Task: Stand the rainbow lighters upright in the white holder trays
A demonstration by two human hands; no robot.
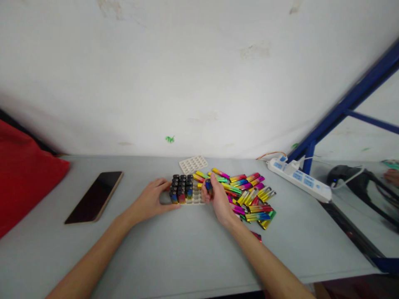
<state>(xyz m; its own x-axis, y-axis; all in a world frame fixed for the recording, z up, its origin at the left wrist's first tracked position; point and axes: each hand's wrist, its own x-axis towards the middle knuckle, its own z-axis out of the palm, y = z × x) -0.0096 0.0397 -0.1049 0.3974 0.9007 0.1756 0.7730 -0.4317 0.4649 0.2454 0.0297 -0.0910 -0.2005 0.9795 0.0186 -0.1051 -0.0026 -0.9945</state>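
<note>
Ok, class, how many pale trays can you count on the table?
2. One tray lies near the wall; the other tray, partly covered by lighters, lies between left hand and right hand. More may be hidden.

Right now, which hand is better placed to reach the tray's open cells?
Right, likely: the right hand holds a piece by the open tray cells, near loose pieces; the left hand is beside the standing pieces.

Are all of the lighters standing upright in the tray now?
No, many lighters lie in a loose pile on the table, to the right of the tray, and the right hand holds another lighter.
</note>
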